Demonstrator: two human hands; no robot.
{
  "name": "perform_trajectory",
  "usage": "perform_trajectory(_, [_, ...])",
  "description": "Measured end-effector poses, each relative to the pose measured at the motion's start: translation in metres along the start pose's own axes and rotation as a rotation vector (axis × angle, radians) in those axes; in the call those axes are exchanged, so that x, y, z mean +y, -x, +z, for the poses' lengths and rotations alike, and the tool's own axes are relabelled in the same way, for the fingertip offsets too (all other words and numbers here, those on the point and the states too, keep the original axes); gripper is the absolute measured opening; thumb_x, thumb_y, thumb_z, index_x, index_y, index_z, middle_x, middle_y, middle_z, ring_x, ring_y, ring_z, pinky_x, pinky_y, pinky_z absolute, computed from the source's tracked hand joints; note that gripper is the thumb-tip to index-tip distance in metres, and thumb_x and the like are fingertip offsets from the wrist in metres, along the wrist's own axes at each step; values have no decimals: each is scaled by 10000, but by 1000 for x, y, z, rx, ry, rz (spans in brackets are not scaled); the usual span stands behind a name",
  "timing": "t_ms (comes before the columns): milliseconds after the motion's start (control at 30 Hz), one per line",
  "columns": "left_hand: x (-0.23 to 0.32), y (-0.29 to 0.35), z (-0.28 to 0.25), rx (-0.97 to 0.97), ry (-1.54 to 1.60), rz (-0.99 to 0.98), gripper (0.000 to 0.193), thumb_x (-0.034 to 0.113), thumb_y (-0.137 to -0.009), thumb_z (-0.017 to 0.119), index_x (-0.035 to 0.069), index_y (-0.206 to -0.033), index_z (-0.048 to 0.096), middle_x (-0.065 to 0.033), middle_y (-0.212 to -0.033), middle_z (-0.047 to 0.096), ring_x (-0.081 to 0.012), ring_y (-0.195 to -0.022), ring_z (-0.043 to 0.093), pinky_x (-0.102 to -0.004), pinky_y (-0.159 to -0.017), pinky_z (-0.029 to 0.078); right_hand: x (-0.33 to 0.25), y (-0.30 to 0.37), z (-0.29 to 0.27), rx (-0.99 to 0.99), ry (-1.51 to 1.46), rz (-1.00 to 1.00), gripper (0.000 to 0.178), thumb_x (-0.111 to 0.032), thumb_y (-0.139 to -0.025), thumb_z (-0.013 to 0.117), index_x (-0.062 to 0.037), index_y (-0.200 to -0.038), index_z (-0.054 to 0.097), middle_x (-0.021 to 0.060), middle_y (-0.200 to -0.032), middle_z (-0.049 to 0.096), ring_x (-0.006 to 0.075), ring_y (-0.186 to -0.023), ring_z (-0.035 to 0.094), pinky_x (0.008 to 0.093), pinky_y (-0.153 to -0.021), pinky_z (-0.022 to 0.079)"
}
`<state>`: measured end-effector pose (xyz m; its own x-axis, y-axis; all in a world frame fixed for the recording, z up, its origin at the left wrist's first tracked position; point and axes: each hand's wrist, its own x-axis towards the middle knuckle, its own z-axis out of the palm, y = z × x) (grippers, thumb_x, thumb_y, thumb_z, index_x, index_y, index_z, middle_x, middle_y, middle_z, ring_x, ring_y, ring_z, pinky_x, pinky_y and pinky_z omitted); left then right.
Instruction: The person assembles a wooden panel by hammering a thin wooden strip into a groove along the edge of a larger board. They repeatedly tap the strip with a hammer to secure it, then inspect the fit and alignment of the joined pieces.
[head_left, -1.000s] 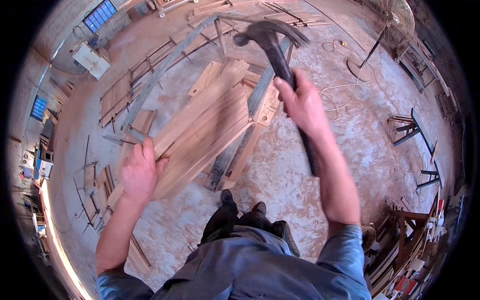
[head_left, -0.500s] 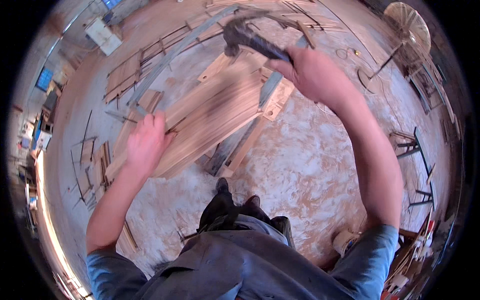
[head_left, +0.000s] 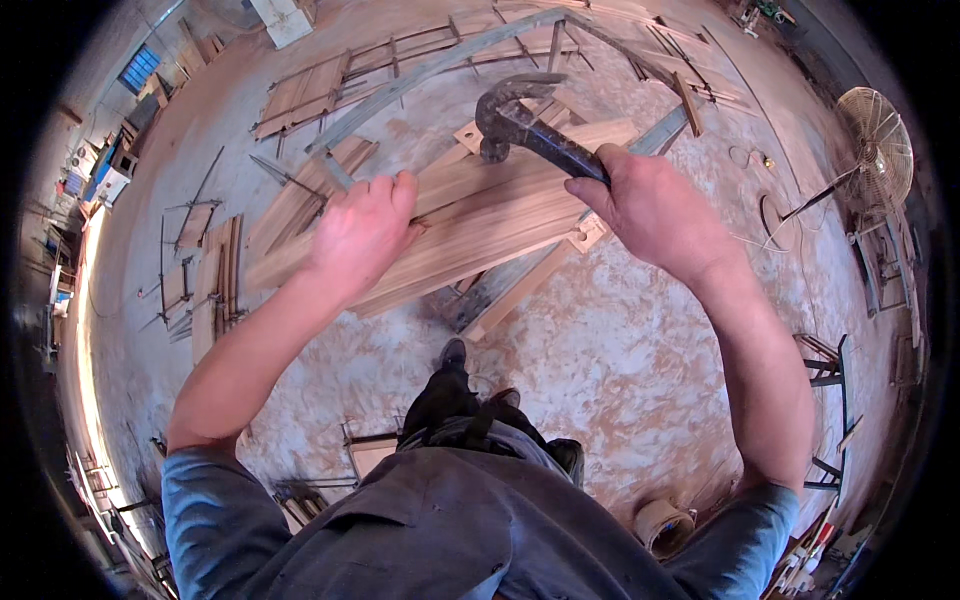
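Note:
My right hand (head_left: pixel 665 210) is wrapped round the dark handle of a claw hammer (head_left: pixel 535 130), its worn steel head raised over the work and pointing left. Below it lies a pale wooden panel (head_left: pixel 490 225) with long grain lines, slanting from lower left to upper right. Over the panel's left part, my left hand (head_left: pixel 365 235) is closed with the knuckles up. A thin dark tip shows beside its fingers, but most of what it grips is hidden.
A grey metal frame (head_left: pixel 430 73) supports the work from behind. A wooden rail (head_left: pixel 520 290) juts out beneath the panel. Boards with clamps (head_left: pixel 310 95) lie beyond. A standing fan (head_left: pixel 875 145) is at right, and a bucket (head_left: pixel 662 525) stands near my right side.
My view has shifted, so the surroundings sit differently. My left hand has moved right along the panel, closer to the hammer. The hammer, blurred before, now appears sharp and still raised.

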<state>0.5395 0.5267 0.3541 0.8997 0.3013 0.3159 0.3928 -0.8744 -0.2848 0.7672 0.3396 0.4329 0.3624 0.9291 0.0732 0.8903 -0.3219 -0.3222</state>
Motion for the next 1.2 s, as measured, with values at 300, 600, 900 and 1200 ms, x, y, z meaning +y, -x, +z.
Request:
perform_trajectory(300, [-2, -1, 0, -83, 17, -25, 559, 366, -731, 776, 69, -1108, 490, -83, -892, 560, -248, -827, 634, -373, -641, 529, -23, 7, -9, 36, -110, 40, 320, -318, -950, 605, -4, -908, 557, 227, -691, 596, 386, -662, 611, 478, -632, 471])
perform_trajectory(600, [-14, -7, -15, -196, 301, -51, 532, 268, -767, 752, 53, -1188, 507, -131, -988, 636, -319, -905, 649, -426, -751, 527, -17, 9, 9, -74, -107, 1, 365, -332, -946, 607, 22, -887, 537, 256, -715, 595, 451, -733, 599, 483, -655, 462])
perform_trajectory(900, [-63, -27, -18, -692, 703, -22, 444, 196, -752, 680, -20, -1133, 615, -236, -1033, 677, -367, -968, 649, -423, -815, 514, -14, 8, 16, -74, -107, 31, 353, -330, -950, 604, 17, -910, 552, 257, -721, 591, 433, -709, 599, 469, -650, 458])
perform_trajectory(1200, [-63, -28, -16, -682, 660, -49, 436, 185, -743, 668, -14, -1127, 619, -243, -1010, 674, -380, -951, 651, -428, -813, 519, -24, 3, -6, 5, -86, -20, 346, -335, -952, 606, 9, -951, 577, 238, -705, 589, 409, -678, 600, 457, -631, 460])
